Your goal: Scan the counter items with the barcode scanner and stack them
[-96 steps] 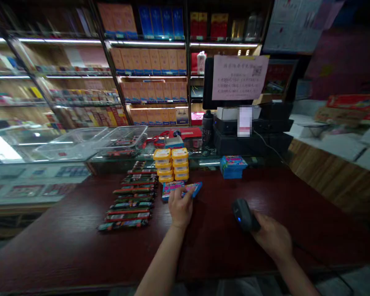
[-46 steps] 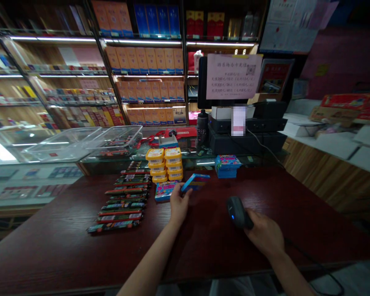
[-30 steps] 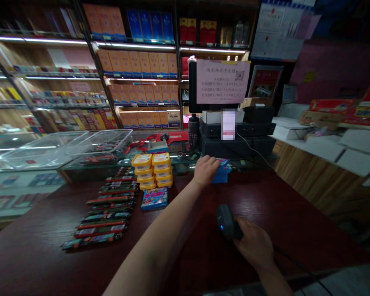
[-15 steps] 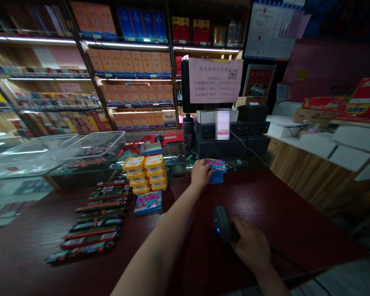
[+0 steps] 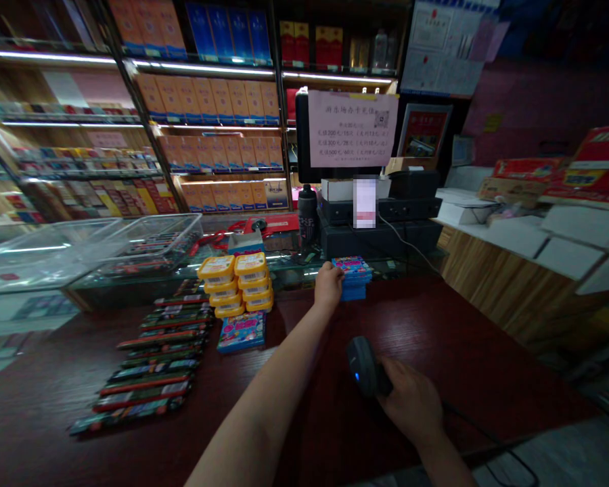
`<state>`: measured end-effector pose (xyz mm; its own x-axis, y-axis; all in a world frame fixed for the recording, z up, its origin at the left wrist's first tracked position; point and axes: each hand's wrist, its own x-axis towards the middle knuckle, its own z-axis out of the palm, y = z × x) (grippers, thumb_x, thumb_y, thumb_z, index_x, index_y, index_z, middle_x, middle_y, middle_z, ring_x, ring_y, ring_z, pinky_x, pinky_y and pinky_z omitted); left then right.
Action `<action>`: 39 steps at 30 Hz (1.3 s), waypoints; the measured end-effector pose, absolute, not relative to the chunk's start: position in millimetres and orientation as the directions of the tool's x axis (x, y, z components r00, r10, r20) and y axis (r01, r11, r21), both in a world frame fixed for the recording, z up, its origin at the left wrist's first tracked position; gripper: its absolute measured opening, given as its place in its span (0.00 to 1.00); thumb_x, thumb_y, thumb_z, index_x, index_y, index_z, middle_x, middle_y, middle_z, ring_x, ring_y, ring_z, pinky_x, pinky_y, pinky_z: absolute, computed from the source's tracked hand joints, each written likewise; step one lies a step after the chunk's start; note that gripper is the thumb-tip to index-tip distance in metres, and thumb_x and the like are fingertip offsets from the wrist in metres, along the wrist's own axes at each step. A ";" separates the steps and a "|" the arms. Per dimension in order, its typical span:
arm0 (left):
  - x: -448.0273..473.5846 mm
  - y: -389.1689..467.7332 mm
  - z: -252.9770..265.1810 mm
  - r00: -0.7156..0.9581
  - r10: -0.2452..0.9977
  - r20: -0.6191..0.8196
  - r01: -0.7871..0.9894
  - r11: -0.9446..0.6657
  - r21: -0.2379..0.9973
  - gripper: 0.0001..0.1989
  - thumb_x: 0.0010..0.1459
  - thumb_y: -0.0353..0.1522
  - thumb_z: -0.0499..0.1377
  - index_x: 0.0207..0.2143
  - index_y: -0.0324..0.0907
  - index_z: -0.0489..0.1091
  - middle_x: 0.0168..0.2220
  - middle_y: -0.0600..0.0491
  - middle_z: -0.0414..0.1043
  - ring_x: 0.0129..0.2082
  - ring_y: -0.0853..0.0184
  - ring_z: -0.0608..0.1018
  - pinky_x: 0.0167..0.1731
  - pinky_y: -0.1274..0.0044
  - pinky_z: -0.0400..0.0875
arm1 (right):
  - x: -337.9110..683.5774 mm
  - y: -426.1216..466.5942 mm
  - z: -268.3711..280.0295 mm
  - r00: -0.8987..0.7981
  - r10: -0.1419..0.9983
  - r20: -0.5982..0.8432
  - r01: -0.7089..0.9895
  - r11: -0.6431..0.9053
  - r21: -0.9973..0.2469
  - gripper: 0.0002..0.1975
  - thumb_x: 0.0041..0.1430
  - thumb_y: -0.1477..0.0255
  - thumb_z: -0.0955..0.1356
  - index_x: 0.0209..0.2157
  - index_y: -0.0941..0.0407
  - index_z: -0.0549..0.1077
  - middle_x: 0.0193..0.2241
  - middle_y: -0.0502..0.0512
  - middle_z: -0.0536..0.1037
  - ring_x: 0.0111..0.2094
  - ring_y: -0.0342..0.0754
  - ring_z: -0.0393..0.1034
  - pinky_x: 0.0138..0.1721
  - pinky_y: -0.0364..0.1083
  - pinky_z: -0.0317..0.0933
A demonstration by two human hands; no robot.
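My right hand [image 5: 411, 399] is wrapped around the handle of a dark barcode scanner [image 5: 363, 367] with a blue light, held over the near part of the table. Farther forward, my left hand [image 5: 329, 285] is at the left side of a stack of blue, colourful packets [image 5: 354, 277], its fingers curled in against the edge and partly hidden. Left of that arm lie more blue packets [image 5: 242, 331], in front of stacked yellow-lidded tubs [image 5: 235, 284]. A long row of dark, slim packs [image 5: 147, 372] covers the table's left side.
Behind the table [image 5: 487, 352] is a glass counter with clear plastic bins [image 5: 157, 237], a dark bottle [image 5: 307, 215] and a monitor bearing a pink sign [image 5: 352, 128]. The scanner's cable [image 5: 480, 433] trails right. Cartons [image 5: 583, 176] stand on the right; stocked shelves line the back.
My left hand has drawn back slightly from the top of the blue stack to its left side, showing more of the top packet. The scanner stays in my right hand, almost unmoved.
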<state>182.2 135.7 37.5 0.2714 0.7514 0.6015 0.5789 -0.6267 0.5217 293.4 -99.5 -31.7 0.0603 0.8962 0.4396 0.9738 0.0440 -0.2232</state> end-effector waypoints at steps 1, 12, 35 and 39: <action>180.8 136.2 37.1 0.281 0.748 0.601 0.564 -0.636 0.527 0.08 0.53 0.24 0.56 0.31 0.40 0.75 0.33 0.51 0.66 0.35 0.66 0.70 0.38 0.74 0.67 | 293.3 -99.6 -31.4 0.064 0.898 0.435 0.972 0.042 -0.230 0.18 0.48 0.76 0.64 0.44 0.54 0.70 0.38 0.54 0.79 0.38 0.49 0.73 0.39 0.44 0.62; 124.1 80.5 26.2 0.382 0.695 0.609 0.581 -0.693 0.427 0.12 0.55 0.27 0.55 0.39 0.43 0.74 0.39 0.49 0.71 0.42 0.63 0.71 0.44 0.71 0.66 | 295.8 -101.8 -36.5 0.022 0.898 0.440 0.980 0.068 -0.187 0.17 0.52 0.76 0.63 0.45 0.54 0.69 0.38 0.53 0.79 0.38 0.49 0.73 0.40 0.45 0.61; 7.5 13.2 -3.3 -0.211 0.886 0.412 0.970 0.137 0.200 0.18 0.53 0.40 0.58 0.45 0.44 0.69 0.50 0.42 0.65 0.50 0.52 0.66 0.53 0.58 0.56 | 296.2 -105.7 -38.1 0.025 0.887 0.462 0.996 0.018 -0.088 0.14 0.55 0.71 0.64 0.44 0.55 0.71 0.37 0.53 0.79 0.35 0.50 0.75 0.34 0.46 0.63; 6.7 13.3 -4.2 -0.196 0.874 0.445 0.976 0.132 0.171 0.22 0.52 0.42 0.57 0.47 0.42 0.68 0.48 0.42 0.66 0.49 0.52 0.67 0.54 0.57 0.54 | 295.7 -105.5 -36.6 0.008 0.892 0.451 0.996 0.033 -0.083 0.14 0.54 0.71 0.64 0.43 0.54 0.71 0.36 0.52 0.80 0.35 0.50 0.75 0.34 0.45 0.64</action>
<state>6.7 13.3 -4.2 -0.1962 0.8736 0.4453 0.9763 0.1319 0.1713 295.7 -105.5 -36.6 0.0080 0.8924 0.4511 0.9960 0.0330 -0.0830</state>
